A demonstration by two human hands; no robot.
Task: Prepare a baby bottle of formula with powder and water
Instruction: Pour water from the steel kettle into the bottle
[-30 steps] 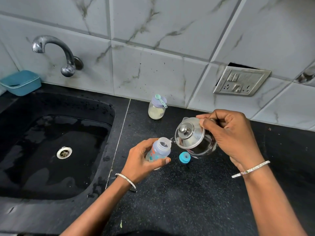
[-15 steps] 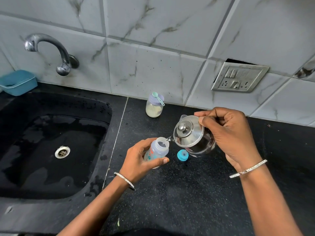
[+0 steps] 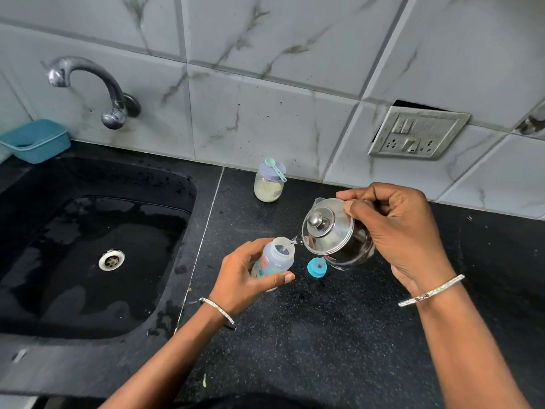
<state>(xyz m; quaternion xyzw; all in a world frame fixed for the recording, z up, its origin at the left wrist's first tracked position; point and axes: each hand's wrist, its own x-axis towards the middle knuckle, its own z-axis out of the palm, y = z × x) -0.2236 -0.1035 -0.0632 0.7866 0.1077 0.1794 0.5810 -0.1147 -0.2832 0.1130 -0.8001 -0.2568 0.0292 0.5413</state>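
Observation:
My left hand [image 3: 241,278] grips a small clear baby bottle [image 3: 275,259] with coloured prints, its mouth uncapped and tilted toward a kettle. My right hand [image 3: 398,231] holds a glass kettle with a steel lid [image 3: 327,227] tipped to the left, its spout touching the bottle's mouth, and a thin stream of water runs in. The bottle's blue cap [image 3: 317,267] lies on the black counter just below the kettle. A jar of pale formula powder [image 3: 269,184] stands by the wall, lid on, with a green scoop [image 3: 275,168] resting on top.
A black sink [image 3: 97,249] with a steel drain fills the left side, wet inside, under a curved tap [image 3: 97,87]. A teal tub [image 3: 37,140] sits at the far left corner. A switch plate [image 3: 417,135] is on the tiled wall. The speckled counter [image 3: 324,335] spreads below my hands.
Both hands stay together over the counter, and the kettle stays tipped against the bottle's mouth. Only the camera view has shifted slightly.

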